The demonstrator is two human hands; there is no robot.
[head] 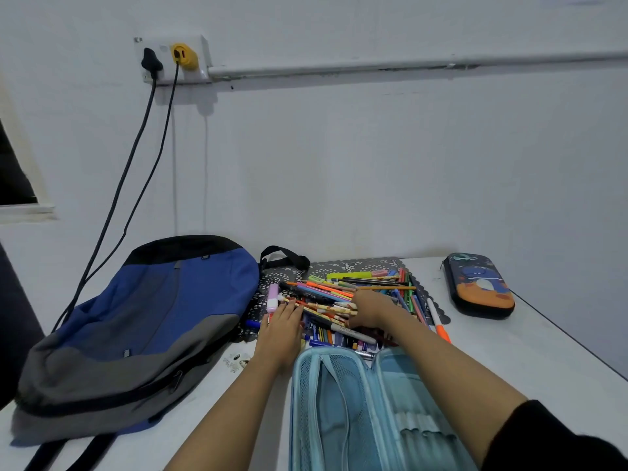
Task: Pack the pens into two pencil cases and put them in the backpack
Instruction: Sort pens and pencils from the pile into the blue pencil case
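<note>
while the pens (331, 291) lie heaped on the lace mat (343, 266) beside the backpack (136, 317), the left hand (281, 333) rests flat, fingers straight, on them; the right hand (369, 311) curls round several. the open blue pencil case (339, 406) lies nearest.

Light-blue pencil case (339, 413) cut off btm edge; right hand (368, 309) fingertips buried in pens (326, 287).

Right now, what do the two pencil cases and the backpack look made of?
Open light-blue pencil case: soft matte fabric, with a mesh pocket and elastic loops. Dark printed oval pencil case: probably moulded semi-rigid shell, smooth slight sheen, holds its domed shape. Blue-and-grey backpack: woven synthetic cloth, likely nylon or polyester; matte, creased and slumped.
</note>
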